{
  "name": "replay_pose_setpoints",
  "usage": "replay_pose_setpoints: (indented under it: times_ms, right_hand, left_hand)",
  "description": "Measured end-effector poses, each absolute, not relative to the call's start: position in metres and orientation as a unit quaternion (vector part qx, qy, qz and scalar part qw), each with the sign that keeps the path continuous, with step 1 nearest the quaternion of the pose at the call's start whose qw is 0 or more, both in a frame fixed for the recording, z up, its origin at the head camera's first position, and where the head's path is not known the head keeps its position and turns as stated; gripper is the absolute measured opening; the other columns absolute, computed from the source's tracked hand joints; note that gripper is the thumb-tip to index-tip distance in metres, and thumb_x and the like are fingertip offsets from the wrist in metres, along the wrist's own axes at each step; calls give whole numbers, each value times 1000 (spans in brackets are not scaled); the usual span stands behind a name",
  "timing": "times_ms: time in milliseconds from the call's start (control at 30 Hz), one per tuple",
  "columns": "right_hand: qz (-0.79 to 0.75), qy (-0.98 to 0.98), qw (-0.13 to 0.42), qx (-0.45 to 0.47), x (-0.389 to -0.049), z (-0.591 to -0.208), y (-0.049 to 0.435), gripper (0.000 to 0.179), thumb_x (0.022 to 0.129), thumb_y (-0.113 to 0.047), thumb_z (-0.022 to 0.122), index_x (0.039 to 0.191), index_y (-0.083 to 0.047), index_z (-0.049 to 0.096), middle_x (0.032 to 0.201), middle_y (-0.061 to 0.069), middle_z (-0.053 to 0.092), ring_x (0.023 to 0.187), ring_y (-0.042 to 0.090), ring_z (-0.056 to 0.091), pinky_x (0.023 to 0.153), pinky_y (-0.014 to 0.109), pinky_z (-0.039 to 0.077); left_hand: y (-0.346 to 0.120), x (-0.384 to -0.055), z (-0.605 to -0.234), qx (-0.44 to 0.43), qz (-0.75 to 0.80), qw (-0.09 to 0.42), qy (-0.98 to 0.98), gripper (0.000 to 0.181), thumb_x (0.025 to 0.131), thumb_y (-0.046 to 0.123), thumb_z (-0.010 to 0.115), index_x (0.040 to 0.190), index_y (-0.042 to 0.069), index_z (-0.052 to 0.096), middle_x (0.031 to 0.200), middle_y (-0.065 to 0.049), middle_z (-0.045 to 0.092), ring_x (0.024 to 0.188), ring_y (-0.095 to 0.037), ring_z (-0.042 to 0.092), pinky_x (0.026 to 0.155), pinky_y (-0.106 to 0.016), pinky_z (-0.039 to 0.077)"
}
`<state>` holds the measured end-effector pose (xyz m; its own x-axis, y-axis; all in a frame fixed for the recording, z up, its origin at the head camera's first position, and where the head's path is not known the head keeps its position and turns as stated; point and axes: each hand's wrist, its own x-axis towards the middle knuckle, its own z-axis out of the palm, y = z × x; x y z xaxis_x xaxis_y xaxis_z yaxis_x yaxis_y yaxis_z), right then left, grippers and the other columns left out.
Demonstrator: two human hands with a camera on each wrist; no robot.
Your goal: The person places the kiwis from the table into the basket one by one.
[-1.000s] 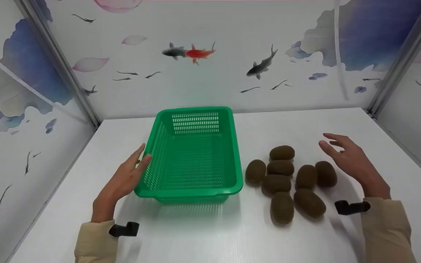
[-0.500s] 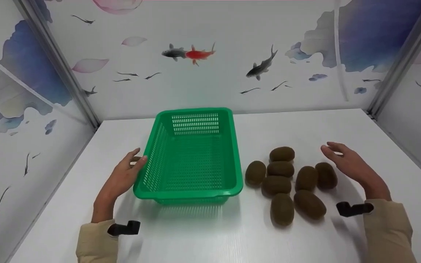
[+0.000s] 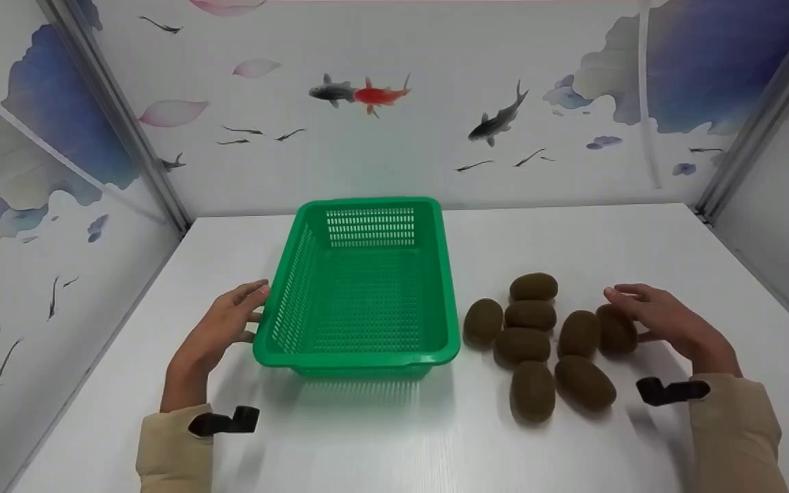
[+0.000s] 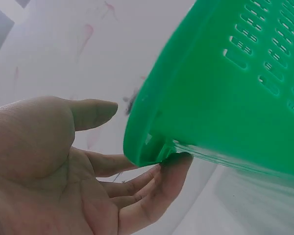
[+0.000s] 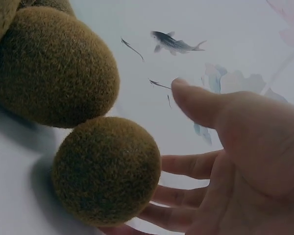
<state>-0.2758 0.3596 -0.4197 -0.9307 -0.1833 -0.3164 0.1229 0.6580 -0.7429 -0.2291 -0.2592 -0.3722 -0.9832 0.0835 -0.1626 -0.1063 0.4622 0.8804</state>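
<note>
Beside the left rim of a green plastic basket [image 3: 357, 359] is my left hand [image 3: 213, 329]. In the left wrist view its fingertips [image 4: 179, 164] reach just under the rim, while the thumb [image 4: 95, 113] stands apart from it. Several brown, fuzzy kiwifruits lie grouped to the right of the basket. My right hand [image 3: 672, 318] is at the rightmost kiwifruit [image 3: 616, 332], its fingers reaching along the far side of this fruit [image 5: 108, 171]. The right thumb [image 5: 196, 100] is raised away from the fruit, and the palm faces it.
A white table [image 3: 367, 445] carries everything. Behind it rises a white wall [image 3: 394, 157] printed with fish and petals, with side walls at left and right. Neighbouring kiwifruits [image 3: 579, 334] lie close against each other.
My right hand has come down toward the rightmost kiwifruit, its fingers now overlapping it. My left hand has lowered slightly along the basket's side, fingers moving under the rim.
</note>
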Motion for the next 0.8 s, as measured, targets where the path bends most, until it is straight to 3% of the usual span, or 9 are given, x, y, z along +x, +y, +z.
replay_pose_setpoints:
  times_ms: [400, 600, 800]
  right_hand:
    - [-419, 882, 214, 6, -274, -421, 358, 94, 99, -59, 51, 157, 6, 16, 154, 36, 29, 142, 49, 35, 95, 45, 57]
    - [-414, 880, 232, 10, -272, -415, 359, 93, 98, -58, 55, 155, 8, 21, 151, 36, 34, 137, 47, 42, 92, 43, 58]
    - [-424, 871, 249, 7, -268, -411, 360, 85, 95, -56, 61, 152, 1, 35, 151, 30, 38, 133, 38, 49, 91, 42, 59]
  left_hand:
    - [-269, -227, -374, -17, 516, 121, 848, 67, 105, 45, 47, 156, 4, 32, 148, -24, 48, 124, -35, 60, 71, -34, 61]
    - [-270, -228, -378, -8, 521, 129, 844, 66, 104, 35, 53, 157, 5, 27, 143, -27, 51, 110, -25, 67, 68, -35, 62]
    - [-269, -230, -377, 4, 519, 127, 845, 68, 102, 27, 58, 157, 4, 27, 141, -29, 53, 102, -20, 68, 67, -34, 62]
